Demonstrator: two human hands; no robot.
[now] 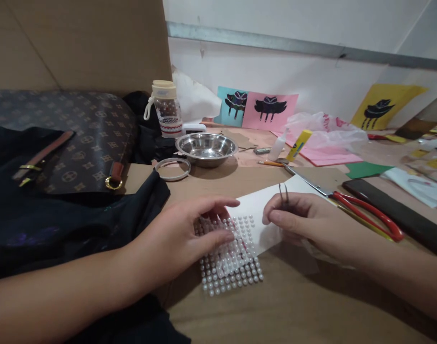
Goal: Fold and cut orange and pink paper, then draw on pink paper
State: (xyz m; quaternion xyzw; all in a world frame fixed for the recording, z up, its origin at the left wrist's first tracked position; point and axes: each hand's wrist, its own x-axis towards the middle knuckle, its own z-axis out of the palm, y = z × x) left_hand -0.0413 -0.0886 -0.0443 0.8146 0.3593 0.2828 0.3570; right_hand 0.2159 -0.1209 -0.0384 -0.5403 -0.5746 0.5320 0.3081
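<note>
Sheets of white pearl stickers (232,277) are gripped between the thumb and fingers of my left hand (200,224). They overlap and tilt above the table, and some pearls are hidden behind my fingers. My right hand (300,215) is closed in a pinch, a short way to the right of the pearls. A thin, dark two-pronged piece (283,193) sticks up from its fingers; the rest of it is hidden. Under and between both hands lies a sheet of white paper (254,205). Some clear film shows beneath my right wrist.
A steel bowl (207,145), tape roll (173,168), bottle (164,110), glue stick (299,145) and small glue bottle (277,147) stand behind. Red-handled scissors (368,210) and a dark bar (393,210) lie right. A patterned bag (78,143) and dark cloth (78,229) fill the left.
</note>
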